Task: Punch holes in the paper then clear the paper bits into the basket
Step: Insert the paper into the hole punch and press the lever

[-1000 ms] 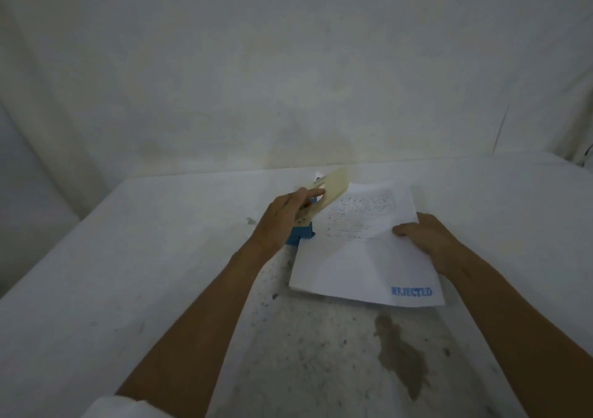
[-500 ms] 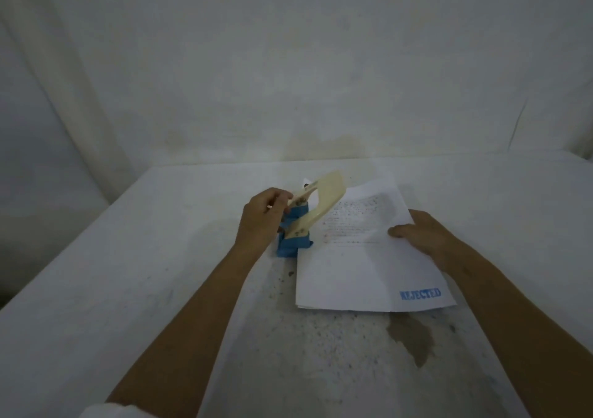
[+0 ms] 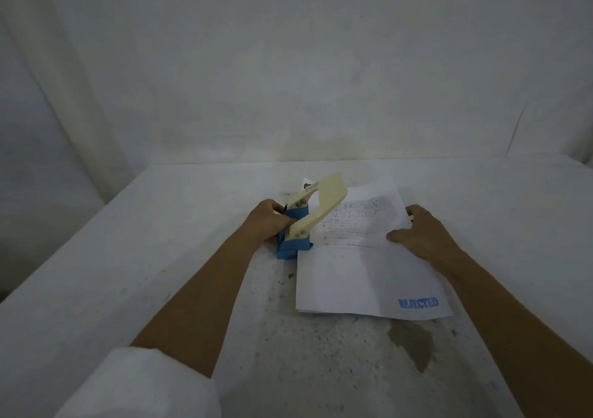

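Note:
A blue hole punch (image 3: 293, 242) with a cream handle (image 3: 324, 207) raised upward stands on the white table (image 3: 160, 257). My left hand (image 3: 268, 220) grips the blue body from its left side. A small stack of white paper (image 3: 359, 273), printed with faint text and a blue "REJECTED" stamp (image 3: 418, 302), lies to the right, its left edge tucked into the punch. My right hand (image 3: 417, 233) rests on the paper's right edge, fingers spread and pressing it down. No basket is in view.
A brown stain (image 3: 414, 342) marks the table just below the paper. Dark specks are scattered over the surface near the punch. A white cloth backdrop (image 3: 288, 64) rises behind the table.
My left hand slid from the cream handle down to the blue body of the punch. The handle stands raised. The paper shifted slightly and squared up beside the punch.

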